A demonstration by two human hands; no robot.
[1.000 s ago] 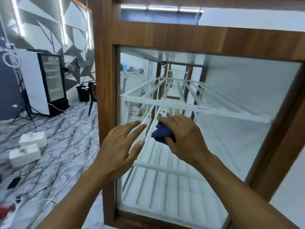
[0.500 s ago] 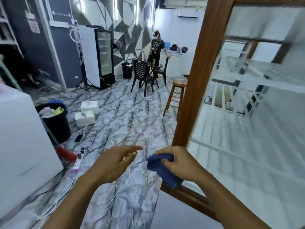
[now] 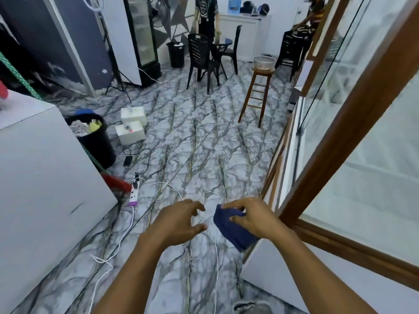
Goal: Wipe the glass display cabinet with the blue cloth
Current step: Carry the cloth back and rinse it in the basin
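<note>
The glass display cabinet (image 3: 335,141) with its brown wooden frame fills the right side, its panes slanting away from me. My right hand (image 3: 254,217) grips the dark blue cloth (image 3: 231,230), which hangs bunched below my fingers, just left of the cabinet's lower corner and off the glass. My left hand (image 3: 179,219) hovers beside it over the floor, fingers loosely curled and holding nothing, a short gap from the cloth.
A white cabinet (image 3: 40,177) stands at left beside a black bin (image 3: 95,139). White cables (image 3: 216,245) and a power strip (image 3: 135,191) lie on the marble floor. Ahead stand a wooden stool (image 3: 258,91), black chairs (image 3: 204,57), a person (image 3: 206,14) and a fridge (image 3: 140,37).
My view has swung left and down, away from the cabinet front to the floor. Both hands came off the glass and dropped low, the right still holding the cloth.
</note>
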